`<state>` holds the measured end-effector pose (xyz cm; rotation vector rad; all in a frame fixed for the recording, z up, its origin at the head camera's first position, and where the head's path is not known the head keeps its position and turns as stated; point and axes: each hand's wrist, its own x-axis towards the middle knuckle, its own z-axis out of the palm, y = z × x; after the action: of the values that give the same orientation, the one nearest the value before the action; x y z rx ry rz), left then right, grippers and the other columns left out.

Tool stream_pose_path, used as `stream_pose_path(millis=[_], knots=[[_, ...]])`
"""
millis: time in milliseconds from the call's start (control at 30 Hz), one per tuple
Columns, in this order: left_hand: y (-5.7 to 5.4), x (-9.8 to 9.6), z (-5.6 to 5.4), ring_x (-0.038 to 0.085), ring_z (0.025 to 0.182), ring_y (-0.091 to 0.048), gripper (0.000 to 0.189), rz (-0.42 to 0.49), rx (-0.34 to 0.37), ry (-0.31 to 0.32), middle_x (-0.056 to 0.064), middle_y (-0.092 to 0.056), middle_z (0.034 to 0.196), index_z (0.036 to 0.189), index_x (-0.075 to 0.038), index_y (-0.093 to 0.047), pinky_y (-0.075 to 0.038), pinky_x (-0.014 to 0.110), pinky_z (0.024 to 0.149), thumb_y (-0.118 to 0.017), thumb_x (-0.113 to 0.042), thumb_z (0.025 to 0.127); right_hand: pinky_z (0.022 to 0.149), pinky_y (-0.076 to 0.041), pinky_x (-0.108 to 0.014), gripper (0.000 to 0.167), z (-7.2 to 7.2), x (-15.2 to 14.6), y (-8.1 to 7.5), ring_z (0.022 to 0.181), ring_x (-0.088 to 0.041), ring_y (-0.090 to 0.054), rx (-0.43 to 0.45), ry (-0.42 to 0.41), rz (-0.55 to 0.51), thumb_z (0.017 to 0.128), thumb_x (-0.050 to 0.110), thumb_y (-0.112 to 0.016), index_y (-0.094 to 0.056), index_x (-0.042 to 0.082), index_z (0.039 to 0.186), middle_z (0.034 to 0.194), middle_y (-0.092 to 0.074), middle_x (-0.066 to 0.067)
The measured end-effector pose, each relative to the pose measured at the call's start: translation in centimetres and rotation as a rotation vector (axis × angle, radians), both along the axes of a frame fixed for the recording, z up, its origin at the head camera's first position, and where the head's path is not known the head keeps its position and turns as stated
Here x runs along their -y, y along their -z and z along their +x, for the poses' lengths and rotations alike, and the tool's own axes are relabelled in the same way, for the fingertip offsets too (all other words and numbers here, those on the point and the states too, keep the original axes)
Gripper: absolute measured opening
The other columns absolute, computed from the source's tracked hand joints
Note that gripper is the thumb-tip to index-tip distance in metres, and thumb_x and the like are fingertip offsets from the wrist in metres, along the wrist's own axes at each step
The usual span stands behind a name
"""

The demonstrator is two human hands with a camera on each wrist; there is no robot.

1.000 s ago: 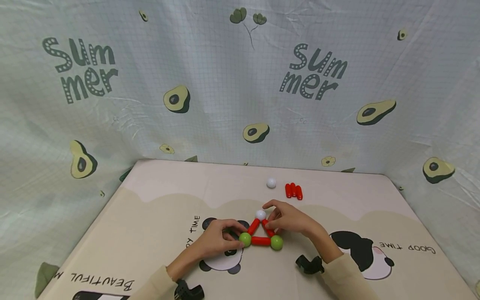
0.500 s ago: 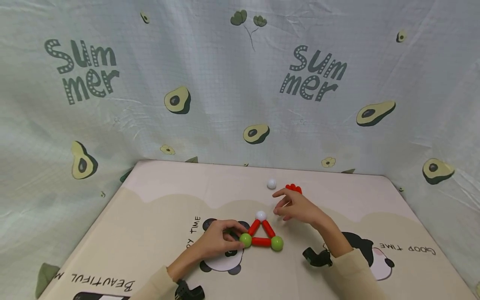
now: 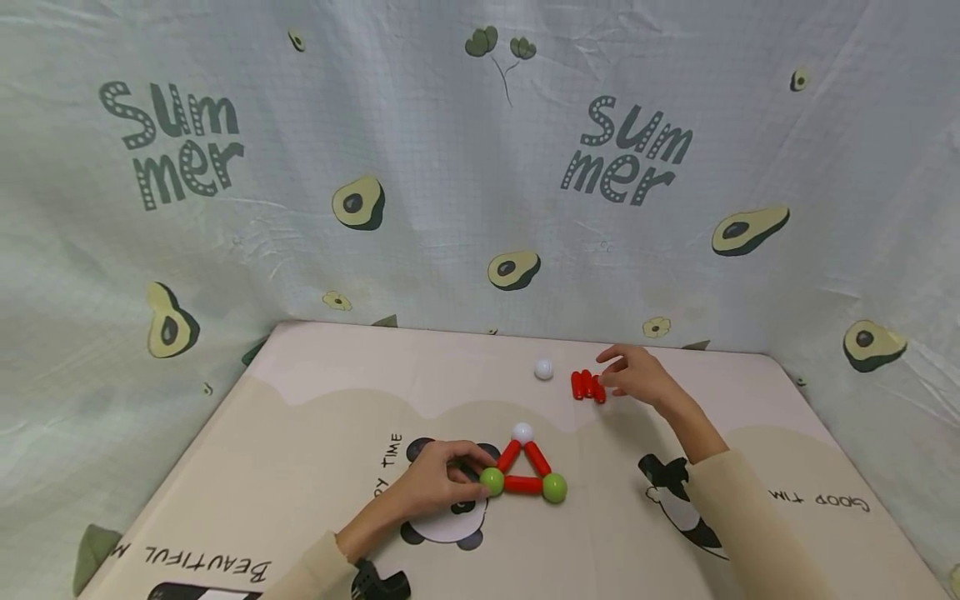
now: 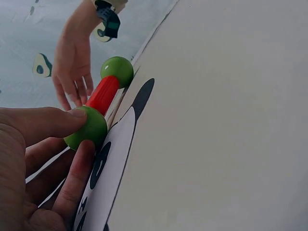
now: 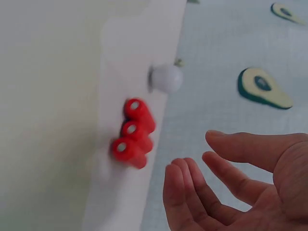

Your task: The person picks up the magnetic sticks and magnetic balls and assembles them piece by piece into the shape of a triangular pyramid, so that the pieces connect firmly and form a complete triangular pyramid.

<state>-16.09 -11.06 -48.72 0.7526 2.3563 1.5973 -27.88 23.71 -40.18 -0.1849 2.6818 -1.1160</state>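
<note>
On the patterned table (image 3: 300, 467), a triangle of rods and balls (image 3: 523, 485) lies flat, probably light, stiff and smooth, its joints perhaps liable to part, so best steadied by a ball. The left hand (image 3: 442, 479) pinches the left green ball (image 3: 492, 482) between thumb and finger; the right hand (image 3: 636, 375), arm extended, hovers with fingers loosely curled and holding nothing, just beside three loose red rods (image 3: 588, 385), each best gripped at mid-length

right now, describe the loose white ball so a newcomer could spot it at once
On the table, look toward the far side, near the printed curtain. The loose white ball sits just left of three red rods. Unlike the other white ball, it touches no rod.
</note>
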Motion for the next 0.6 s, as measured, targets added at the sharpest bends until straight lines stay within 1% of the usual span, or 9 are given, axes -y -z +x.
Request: stream_pose_path(millis=[133, 233, 333, 433, 600], knots=[[0.1, -0.2, 0.0, 0.006, 0.086, -0.071, 0.03, 0.003, 0.0, 0.0, 0.006, -0.075, 0.104, 0.115, -0.014, -0.075, -0.059, 0.02, 0.076, -0.082, -0.019, 0.086, 0.084, -0.062, -0.035, 0.044, -0.8, -1.0, 0.7, 0.099, -0.033, -0.067, 0.04, 0.048, 0.034, 0.097, 0.013, -0.064, -0.056, -0.005, 0.136, 0.119, -0.065, -0.025], [0.1, -0.2, -0.1, 0.007, 0.087, -0.071, 0.03, 0.008, 0.008, 0.005, 0.006, -0.075, 0.104, 0.115, -0.014, -0.075, -0.059, 0.021, 0.077, -0.081, -0.019, 0.086, 0.083, -0.062, -0.033, 0.045, -1.2, -1.4, 1.5, 0.096, -0.028, -0.068, 0.095, 0.065, 0.031, 0.096, 0.014, -0.066, -0.056, -0.005, 0.136, 0.12, -0.067, -0.024], [0.1, -0.3, -0.1, 0.007, 0.086, -0.072, 0.029, 0.008, 0.017, 0.012, 0.006, -0.075, 0.104, 0.115, -0.014, -0.075, -0.059, 0.021, 0.077, -0.081, -0.019, 0.087, 0.081, -0.062, -0.031, 0.049, -1.3, -1.9, 2.3, 0.093, -0.024, -0.067, 0.147, 0.067, 0.004, 0.095, 0.015, -0.068, -0.055, -0.004, 0.138, 0.117, -0.069, -0.022], [0.1, -0.3, -0.1, 0.006, 0.085, -0.072, 0.029, 0.001, 0.017, 0.011, 0.005, -0.075, 0.104, 0.115, -0.014, -0.075, -0.059, 0.02, 0.077, -0.081, -0.02, 0.086, 0.078, -0.061, -0.029, 0.052, -1.4, -2.1, 2.9, 0.091, -0.021, -0.066, 0.167, 0.057, -0.017, 0.093, 0.015, -0.069, -0.055, -0.003, 0.139, 0.115, -0.069, -0.019], [0.0, -0.1, 0.0, 0.007, 0.088, -0.071, 0.03, 0.004, 0.009, 0.004, 0.006, -0.075, 0.104, 0.115, -0.014, -0.075, -0.059, 0.021, 0.078, -0.082, -0.02, 0.086, 0.079, -0.061, -0.029, 0.054, -1.6, -2.2, 3.3, 0.089, -0.02, -0.066, 0.16, 0.041, -0.019, 0.092, 0.015, -0.069, -0.056, -0.002, 0.141, 0.115, -0.068, -0.019]])
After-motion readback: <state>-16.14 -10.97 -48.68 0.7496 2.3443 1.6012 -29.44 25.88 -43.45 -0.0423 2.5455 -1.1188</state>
